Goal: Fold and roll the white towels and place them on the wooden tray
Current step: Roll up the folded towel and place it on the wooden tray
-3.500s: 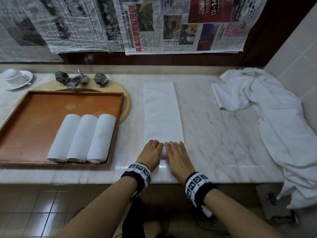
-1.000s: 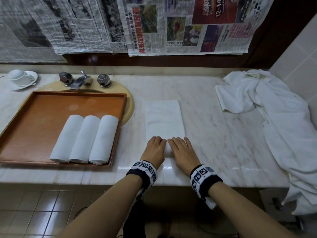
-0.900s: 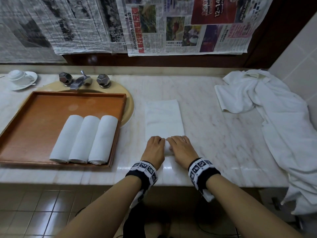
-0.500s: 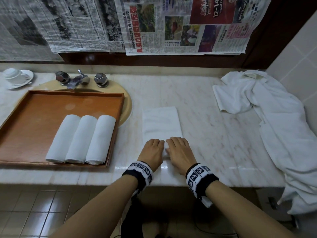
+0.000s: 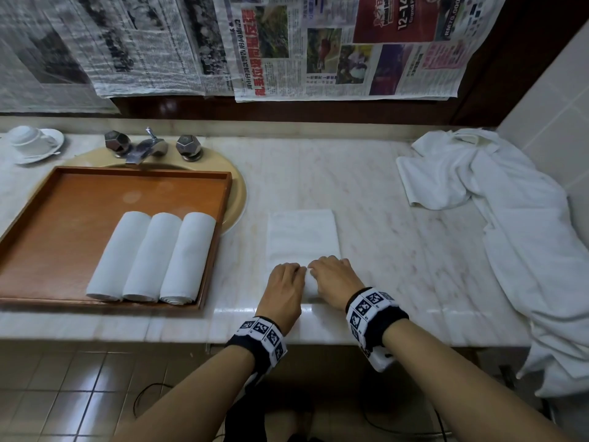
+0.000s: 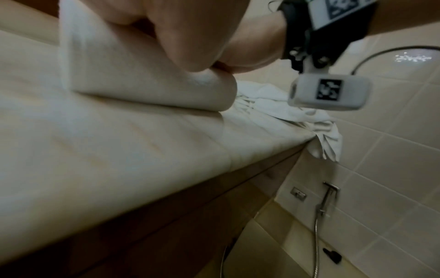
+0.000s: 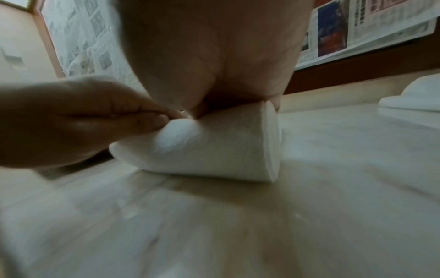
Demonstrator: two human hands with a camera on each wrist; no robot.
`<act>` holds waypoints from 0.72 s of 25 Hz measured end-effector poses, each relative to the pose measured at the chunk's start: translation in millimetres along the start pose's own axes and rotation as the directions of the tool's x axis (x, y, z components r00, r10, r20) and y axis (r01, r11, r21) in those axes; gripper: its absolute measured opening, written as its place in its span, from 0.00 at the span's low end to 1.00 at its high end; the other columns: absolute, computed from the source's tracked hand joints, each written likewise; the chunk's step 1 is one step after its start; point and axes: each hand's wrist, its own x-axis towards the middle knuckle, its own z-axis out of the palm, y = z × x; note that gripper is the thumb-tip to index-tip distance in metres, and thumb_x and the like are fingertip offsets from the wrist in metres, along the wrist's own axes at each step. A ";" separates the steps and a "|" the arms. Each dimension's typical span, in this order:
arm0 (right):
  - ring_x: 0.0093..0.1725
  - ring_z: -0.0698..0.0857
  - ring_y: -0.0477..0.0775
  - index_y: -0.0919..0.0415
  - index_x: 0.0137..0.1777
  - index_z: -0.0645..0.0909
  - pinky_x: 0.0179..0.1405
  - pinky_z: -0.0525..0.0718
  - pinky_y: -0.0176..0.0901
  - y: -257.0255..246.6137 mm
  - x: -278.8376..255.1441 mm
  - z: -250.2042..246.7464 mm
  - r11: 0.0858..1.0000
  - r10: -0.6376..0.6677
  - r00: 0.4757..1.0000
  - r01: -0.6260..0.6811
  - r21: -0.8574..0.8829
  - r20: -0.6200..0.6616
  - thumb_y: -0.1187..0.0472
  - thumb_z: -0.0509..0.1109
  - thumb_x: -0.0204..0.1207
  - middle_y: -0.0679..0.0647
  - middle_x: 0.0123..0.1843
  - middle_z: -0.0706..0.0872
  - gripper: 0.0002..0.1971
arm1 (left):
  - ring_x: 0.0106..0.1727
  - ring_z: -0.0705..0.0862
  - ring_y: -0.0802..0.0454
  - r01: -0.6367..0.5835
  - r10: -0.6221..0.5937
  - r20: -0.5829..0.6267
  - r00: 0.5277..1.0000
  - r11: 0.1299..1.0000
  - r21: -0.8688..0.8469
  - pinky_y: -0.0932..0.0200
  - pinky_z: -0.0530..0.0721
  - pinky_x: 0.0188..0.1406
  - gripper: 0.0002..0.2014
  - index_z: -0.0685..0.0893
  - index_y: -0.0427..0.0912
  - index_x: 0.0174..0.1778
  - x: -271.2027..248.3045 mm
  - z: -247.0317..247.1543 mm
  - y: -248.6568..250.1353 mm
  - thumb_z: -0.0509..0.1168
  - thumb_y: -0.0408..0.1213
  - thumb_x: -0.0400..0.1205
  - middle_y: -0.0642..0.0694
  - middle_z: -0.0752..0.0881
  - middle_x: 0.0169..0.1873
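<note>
White rolled towels [image 5: 149, 255] are lying on the orange-brown wooden tray [image 5: 79, 199], white-and-pink veined marble counter [image 5: 398, 237] showing at right.

Rolled part of towel [image 5: 310, 283] mostly covered by both hands, fingertips unseen, bathrobe [image 5: 526, 250] cut off at right edge

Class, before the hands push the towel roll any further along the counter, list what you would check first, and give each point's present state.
1. Both hands on the roll: left hand and right hand rest on it: ok.
2. Towel ahead lies flat: ok.
3. Roll end even, no telescoping: ok.
4. Roll tightness inside: cannot tell.
5. Space on wooden tray beside the three rolled towels: ok.
6. Towel pile apart from the rolling path: ok.
</note>
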 end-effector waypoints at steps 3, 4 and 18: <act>0.65 0.79 0.61 0.64 0.69 0.74 0.69 0.75 0.57 -5.4 -20.6 18.0 1.000 -0.005 0.966 -0.001 -0.021 -0.258 0.57 0.55 0.82 0.59 0.65 0.80 0.19 | 0.56 0.80 0.40 0.057 -0.064 0.172 0.983 0.997 0.045 0.52 0.75 0.62 0.16 0.81 0.36 0.60 24.6 -13.5 -4.0 0.59 0.28 0.77 0.40 0.82 0.55; 0.66 0.79 0.62 0.65 0.71 0.73 0.71 0.75 0.59 -5.6 -27.7 26.0 0.999 -0.021 0.962 0.007 -0.051 -0.271 0.56 0.58 0.80 0.60 0.66 0.80 0.22 | 0.59 0.79 0.41 0.049 -0.064 0.218 0.974 0.996 0.077 0.53 0.72 0.63 0.15 0.79 0.37 0.62 34.6 -16.7 -6.7 0.58 0.30 0.80 0.40 0.80 0.58; 0.68 0.75 0.56 0.58 0.75 0.69 0.71 0.66 0.51 14.6 -10.7 10.1 0.995 -0.090 0.992 0.093 0.022 -0.090 0.52 0.51 0.87 0.53 0.69 0.78 0.20 | 0.75 0.69 0.36 0.041 -0.045 0.053 0.998 0.996 0.074 0.37 0.65 0.79 0.38 0.65 0.30 0.77 -16.0 1.5 10.3 0.55 0.22 0.66 0.34 0.71 0.71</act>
